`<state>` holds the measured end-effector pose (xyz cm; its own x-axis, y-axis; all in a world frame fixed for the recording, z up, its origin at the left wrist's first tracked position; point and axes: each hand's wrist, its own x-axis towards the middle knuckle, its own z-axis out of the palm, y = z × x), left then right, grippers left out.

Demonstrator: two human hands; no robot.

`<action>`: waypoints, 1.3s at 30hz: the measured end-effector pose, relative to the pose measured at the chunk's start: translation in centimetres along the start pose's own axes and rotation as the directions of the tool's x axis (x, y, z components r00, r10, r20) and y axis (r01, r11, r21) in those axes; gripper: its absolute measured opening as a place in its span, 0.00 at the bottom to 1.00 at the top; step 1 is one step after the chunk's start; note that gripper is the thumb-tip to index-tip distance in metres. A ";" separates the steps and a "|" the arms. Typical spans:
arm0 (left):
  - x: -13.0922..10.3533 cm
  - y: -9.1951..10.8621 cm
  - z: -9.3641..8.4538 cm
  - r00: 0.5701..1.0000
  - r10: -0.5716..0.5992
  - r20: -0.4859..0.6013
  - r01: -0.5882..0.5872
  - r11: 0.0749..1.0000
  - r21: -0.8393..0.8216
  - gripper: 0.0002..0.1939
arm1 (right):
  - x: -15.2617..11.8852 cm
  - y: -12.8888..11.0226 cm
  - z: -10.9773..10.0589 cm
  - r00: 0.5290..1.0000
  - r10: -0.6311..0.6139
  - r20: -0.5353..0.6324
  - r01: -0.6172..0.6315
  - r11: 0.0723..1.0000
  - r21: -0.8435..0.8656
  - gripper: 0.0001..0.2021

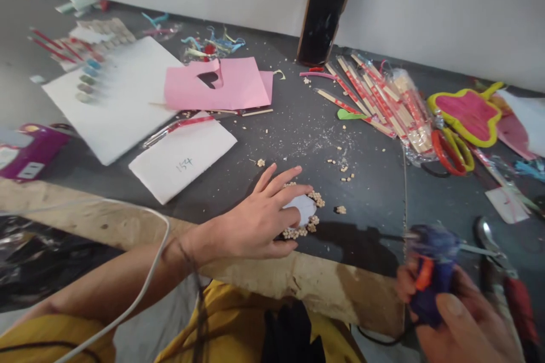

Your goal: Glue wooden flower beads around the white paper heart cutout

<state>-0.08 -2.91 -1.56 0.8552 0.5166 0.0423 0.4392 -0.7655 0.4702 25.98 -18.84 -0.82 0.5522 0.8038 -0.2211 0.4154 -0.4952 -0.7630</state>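
Note:
My left hand (272, 212) lies with spread fingers over a small white disc (305, 209) ringed with clusters of little wooden pieces (315, 198). Its fingertips rest on or just above the disc, and part of the ring is hidden under them. At the lower right my right hand (455, 312) is wrapped round a dark blue glue gun (432, 272) with an orange trigger. The gun is somewhat blurred, held over the table's front edge and apart from the disc. One loose wooden cluster (340, 210) lies just right of the disc.
A phone (326, 11) leans on the wall. Packaged chopsticks (374, 93), scissors (453, 150) and pliers (494, 261) lie to the right. Pink paper (230, 82), a folded white sheet (183, 161) and a purple box (34, 150) are left. A white cable (164, 238) crosses my left arm.

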 end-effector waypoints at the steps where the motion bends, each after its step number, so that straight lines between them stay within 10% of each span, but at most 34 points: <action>1: 0.0 0.0 0.0 1.000 0.000 0.001 0.000 1.000 0.003 0.07 | -0.1 0.3 0.2 0.998 0.028 0.055 -0.030 0.999 0.037 0.17; 7: 0.1 -0.1 0.0 1.000 0.004 0.019 -0.003 1.000 -0.008 0.06 | -1.1 -0.4 1.6 0.984 0.076 0.161 -0.089 0.993 0.074 0.17; 14: 0.0 -0.1 0.0 1.000 0.013 0.027 -0.013 0.999 -0.034 0.05 | -1.4 -1.3 2.3 0.931 -0.184 0.316 0.218 0.973 -0.076 0.14; 22: 0.0 -0.1 0.1 1.000 -0.005 0.022 0.006 0.999 -0.044 0.05 | -1.1 -1.7 2.7 0.855 -0.443 0.271 0.500 0.843 -0.200 0.09; 39: 0.0 -0.2 0.0 0.999 -0.008 0.050 0.010 0.999 -0.045 0.05 | -1.1 -1.6 3.0 0.807 -0.518 0.283 0.583 0.773 -0.250 0.08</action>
<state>-0.16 -2.75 -1.68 0.8644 0.5028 -0.0053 0.4349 -0.7423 0.5098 22.54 -17.99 -1.21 0.0264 0.9986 0.0451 0.8239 0.0038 -0.5668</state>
